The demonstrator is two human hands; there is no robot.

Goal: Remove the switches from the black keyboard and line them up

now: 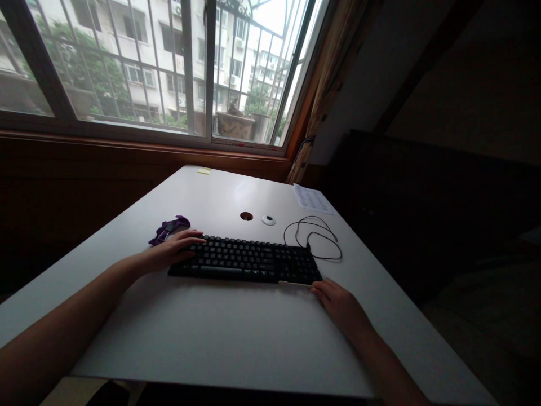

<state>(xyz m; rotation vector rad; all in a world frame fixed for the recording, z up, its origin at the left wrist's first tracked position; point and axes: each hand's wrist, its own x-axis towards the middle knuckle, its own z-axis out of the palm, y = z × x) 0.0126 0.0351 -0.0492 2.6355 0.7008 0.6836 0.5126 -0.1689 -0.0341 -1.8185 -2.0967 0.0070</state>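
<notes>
While the left hand (169, 251) lies flat-fingered across the left end of the black keyboard (245, 258), fingers loosely spread and not gripped round it, the right hand (338, 301) pinches a thin pale stick (293, 284) between closed fingertips, at the keyboard's front right edge. Keyboard sits mid white desk (220, 332), purple item (169, 230) just beside the left hand. Key legends and print on the paper sheet (313, 199), far right: too small to read.

The left hand (172, 251) rests on a black keyboard (245, 256) and the right hand (338, 304) pinches a pale stick (296, 284) beside it.
</notes>
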